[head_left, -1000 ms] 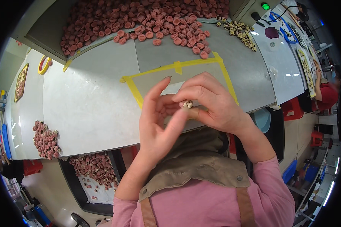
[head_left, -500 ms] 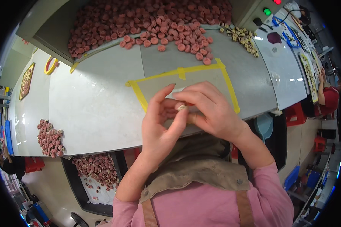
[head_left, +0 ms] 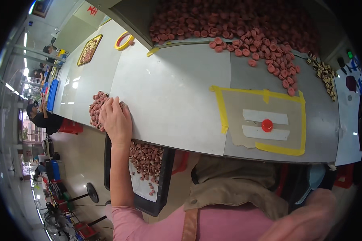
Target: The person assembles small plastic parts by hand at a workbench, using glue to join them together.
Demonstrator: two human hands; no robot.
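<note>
My left hand (head_left: 117,121) reaches over a small pile of pinkish, knobbly pieces (head_left: 95,110) at the table's front left. Its fingers are bent down at the pile's right side, close together. A similar piece shows by the fingertips, but what they grip is hidden. At the lower right, my right hand (head_left: 311,215) is near my body and smeared by motion, its fingers unreadable. On the table to the right, a bright red disc (head_left: 267,125) lies on a taped-down sheet (head_left: 235,116), partly across two white strips (head_left: 265,116).
Pink fluted cups (head_left: 283,66) spill from a grey housing at the back. Cream and brown blocks (head_left: 325,76) lie right of them. Below the table edge, a black crate (head_left: 163,197) holds more pinkish pieces. A yellow tape roll (head_left: 124,41) and framed tray (head_left: 89,49) lie far left.
My hands have parted from above the taped sheet. The left has gone left to the pile, the right back toward my body. The view has turned left, and the red disc now shows.
</note>
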